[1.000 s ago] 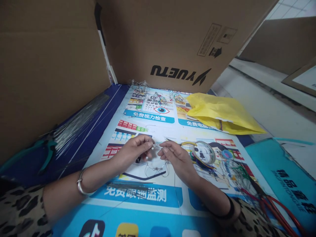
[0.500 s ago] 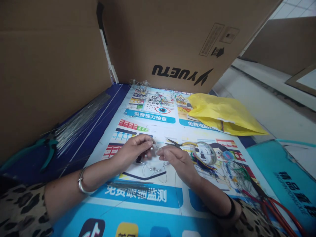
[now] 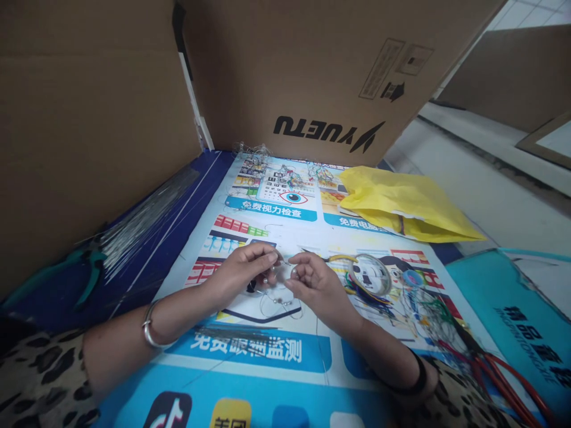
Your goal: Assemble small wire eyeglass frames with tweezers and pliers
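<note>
Between my hands is a thin wire strung with small pearl-like beads (image 3: 281, 302), its lower loops hanging just above the printed sheet. My left hand (image 3: 250, 270) pinches one end of it between thumb and forefinger, with beads hanging under the fingertips. Close on the right, my right hand (image 3: 319, 285) has curled fingers at the wire, and a bead shows between thumb and forefinger. The exact grip there is partly hidden. Behind the right hand lie yellow-handled pliers (image 3: 342, 259), partly covered, beside a clear round spool (image 3: 387, 276).
Straight wires (image 3: 143, 223) and teal-handled pliers (image 3: 91, 270) lie at the left. A yellow bag (image 3: 401, 202) rests at the back right. Tangled wires (image 3: 428, 315) and a red-handled cutting tool (image 3: 504, 371) are at the right. Cardboard (image 3: 312, 71) stands behind the printed sheet (image 3: 289, 380).
My right hand has turned and raised its forefinger, bringing it close to the left fingertips. The beaded wire's hanging loops have shifted slightly. My left hand stays nearly in place.
</note>
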The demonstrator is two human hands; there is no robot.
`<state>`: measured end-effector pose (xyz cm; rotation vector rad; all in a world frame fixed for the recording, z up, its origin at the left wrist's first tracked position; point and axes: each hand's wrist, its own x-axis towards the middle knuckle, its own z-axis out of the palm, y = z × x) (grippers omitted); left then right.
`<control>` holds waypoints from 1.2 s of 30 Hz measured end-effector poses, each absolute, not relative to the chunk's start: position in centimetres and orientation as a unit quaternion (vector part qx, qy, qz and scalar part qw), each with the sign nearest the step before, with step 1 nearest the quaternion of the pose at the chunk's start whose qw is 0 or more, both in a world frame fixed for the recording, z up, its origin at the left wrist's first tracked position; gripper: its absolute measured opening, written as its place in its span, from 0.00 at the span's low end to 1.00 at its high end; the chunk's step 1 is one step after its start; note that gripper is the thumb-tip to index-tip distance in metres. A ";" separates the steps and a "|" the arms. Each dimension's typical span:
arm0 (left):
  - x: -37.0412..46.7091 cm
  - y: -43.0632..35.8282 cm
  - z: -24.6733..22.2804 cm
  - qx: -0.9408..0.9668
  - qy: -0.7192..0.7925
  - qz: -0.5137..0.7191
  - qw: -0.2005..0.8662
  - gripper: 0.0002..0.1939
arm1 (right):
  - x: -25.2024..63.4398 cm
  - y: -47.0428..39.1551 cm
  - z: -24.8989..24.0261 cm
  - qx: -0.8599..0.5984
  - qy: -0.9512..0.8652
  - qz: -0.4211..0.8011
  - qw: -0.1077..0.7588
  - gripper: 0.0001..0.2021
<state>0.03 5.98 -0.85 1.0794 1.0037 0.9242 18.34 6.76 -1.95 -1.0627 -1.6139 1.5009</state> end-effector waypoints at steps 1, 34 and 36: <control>0.0 6.0 -0.8 0.472 0.441 0.406 0.647 0.13 | 18.4 6.8 -1.9 -0.408 -0.610 0.590 0.338 0.15; 0.2 6.2 -0.8 0.407 0.389 0.413 0.716 0.18 | 18.6 7.1 -1.5 -0.486 -0.577 0.544 0.367 0.13; 0.2 6.2 -0.8 0.403 0.386 0.417 0.718 0.17 | 18.6 7.1 -1.6 -0.488 -0.576 0.543 0.368 0.12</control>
